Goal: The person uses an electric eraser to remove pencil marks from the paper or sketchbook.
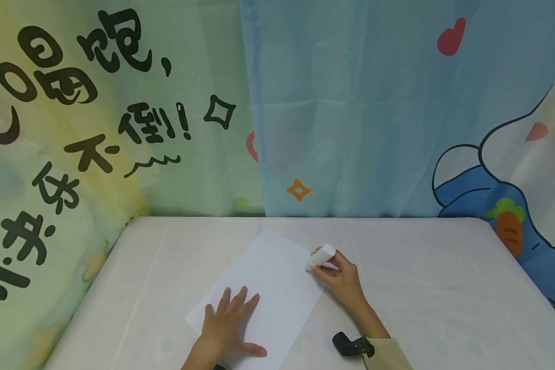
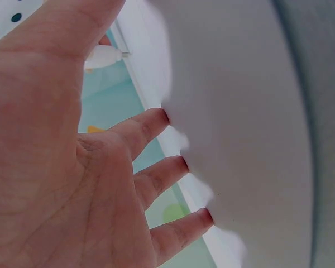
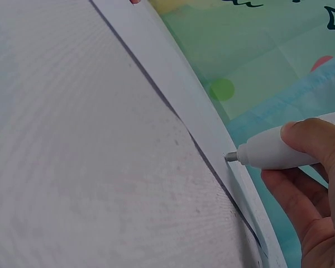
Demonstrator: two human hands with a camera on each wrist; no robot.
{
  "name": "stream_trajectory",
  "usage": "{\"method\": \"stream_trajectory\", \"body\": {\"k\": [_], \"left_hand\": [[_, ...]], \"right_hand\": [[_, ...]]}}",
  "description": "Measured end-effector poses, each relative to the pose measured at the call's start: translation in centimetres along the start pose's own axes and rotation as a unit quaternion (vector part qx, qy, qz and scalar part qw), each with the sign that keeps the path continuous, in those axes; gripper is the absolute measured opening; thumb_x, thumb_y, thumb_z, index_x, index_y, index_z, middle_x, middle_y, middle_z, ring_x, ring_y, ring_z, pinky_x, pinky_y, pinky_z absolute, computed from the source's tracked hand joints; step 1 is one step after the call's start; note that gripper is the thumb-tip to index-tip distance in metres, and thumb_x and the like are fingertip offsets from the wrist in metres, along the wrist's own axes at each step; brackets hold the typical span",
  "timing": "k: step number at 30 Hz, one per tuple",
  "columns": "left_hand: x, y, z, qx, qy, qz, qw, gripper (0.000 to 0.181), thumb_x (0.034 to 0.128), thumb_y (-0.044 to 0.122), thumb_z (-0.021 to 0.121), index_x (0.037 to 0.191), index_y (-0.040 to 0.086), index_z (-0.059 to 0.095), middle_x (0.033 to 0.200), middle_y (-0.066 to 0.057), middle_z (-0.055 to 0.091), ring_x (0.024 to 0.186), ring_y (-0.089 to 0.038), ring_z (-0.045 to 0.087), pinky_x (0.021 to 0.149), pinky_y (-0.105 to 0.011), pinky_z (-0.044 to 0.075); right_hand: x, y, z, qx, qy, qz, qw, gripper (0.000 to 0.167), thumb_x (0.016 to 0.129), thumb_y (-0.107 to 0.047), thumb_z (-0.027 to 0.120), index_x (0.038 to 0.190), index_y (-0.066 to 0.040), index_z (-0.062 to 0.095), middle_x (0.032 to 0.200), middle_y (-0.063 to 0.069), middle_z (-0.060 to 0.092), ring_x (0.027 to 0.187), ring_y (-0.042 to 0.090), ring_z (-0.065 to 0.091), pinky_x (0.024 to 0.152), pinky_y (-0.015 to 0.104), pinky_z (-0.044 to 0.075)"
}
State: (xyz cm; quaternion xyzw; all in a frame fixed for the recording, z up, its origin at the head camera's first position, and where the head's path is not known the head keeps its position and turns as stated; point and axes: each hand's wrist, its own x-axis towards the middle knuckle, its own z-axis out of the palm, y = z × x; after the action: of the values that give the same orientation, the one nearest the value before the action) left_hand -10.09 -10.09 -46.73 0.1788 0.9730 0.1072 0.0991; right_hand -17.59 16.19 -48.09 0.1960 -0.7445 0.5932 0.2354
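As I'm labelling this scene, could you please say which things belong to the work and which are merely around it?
In use:
white metal-tipped tool, in the right hand
paper, under the left hand

Merely around:
table
printed curtains
black wrist device

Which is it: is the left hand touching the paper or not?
Touching: the left wrist view shows the left hand with fingertips meeting the paper, right where their shadows start.
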Motion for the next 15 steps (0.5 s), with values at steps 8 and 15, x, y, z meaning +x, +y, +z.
{"method": "stream_trajectory", "body": {"k": [8, 15], "left_hand": [[0.05, -0.07, 0.12, 0.003, 0.0, -0.003, 1.0, 0.105, 0.0622, 0.067, 0.078, 0.148, 0.02, 0.04, 0.155, -0.011, 0.036, 0.141, -0.045, 0.029, 0.098, -0.074, 0.034], [0.07, -0.05, 0.11, 0.003, -0.003, -0.004, 1.0, 0.105, 0.063, 0.068, 0.077, 0.148, 0.02, 0.039, 0.155, -0.011, 0.036, 0.141, -0.045, 0.028, 0.098, -0.074, 0.033]], "right_hand": [[0.01, -0.11, 0.04, 0.009, 0.001, 0.002, 1.0, 0.038, 0.067, 0.028, 0.071, 0.102, 0.023, 0.057, 0.097, 0.038, 0.063, 0.092, -0.012, 0.061, 0.07, 0.015, 0.055], [-0.08, 0.04, -0.07, 0.017, -0.007, 0.002, 0.9998, 0.039, 0.067, 0.028, 0.07, 0.104, 0.023, 0.057, 0.098, 0.039, 0.062, 0.094, -0.01, 0.061, 0.071, 0.016, 0.056]]}}
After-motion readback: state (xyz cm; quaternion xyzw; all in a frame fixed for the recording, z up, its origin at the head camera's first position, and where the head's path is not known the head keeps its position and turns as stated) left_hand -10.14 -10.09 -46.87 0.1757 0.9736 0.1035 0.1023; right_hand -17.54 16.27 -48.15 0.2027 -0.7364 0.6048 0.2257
